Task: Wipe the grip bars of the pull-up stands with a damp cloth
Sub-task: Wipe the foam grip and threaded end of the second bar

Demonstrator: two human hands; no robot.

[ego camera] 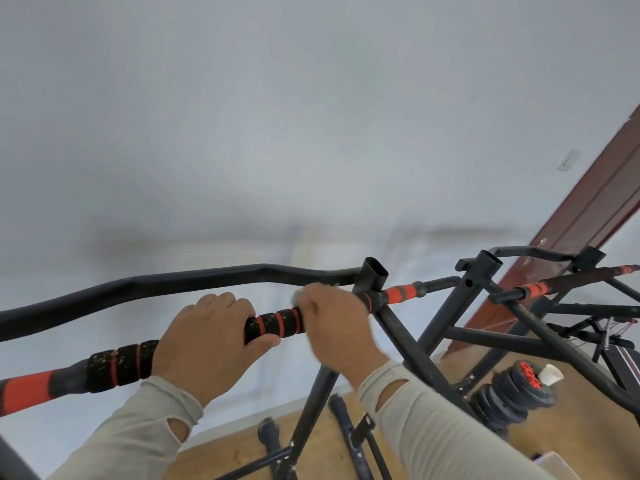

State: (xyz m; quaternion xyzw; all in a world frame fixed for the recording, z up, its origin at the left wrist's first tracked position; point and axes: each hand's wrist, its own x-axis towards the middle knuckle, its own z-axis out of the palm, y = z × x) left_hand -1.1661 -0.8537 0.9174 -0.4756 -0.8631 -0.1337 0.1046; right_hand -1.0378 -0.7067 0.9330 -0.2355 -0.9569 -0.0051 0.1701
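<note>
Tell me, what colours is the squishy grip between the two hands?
Black foam grip with thin red rings and pale specks, seen in the head view.

The right hand [332, 320] is motion-blurred and hides most of the cloth [297, 295].

Grip bar [273, 325]: runs from lower left up to the right, in front of the top bar.
Top bar [194, 280]: behind and above the grip bar, ending at the upright post.
Upright post [375, 275]: right of both hands, where the two bars meet.
Left hand [204, 341]: on the grip bar, left of the right hand.
Right hand [332, 323]: on the grip bar, just left of the post.
Cloth [298, 295]: under the right hand, against the bar.
Second stand [485, 271]: right of the post, before the door.
Door [595, 202]: far right, behind the stands.
Weight plates [509, 389]: on the floor, lower right.
Floor [225, 452]: below the bars.
</note>
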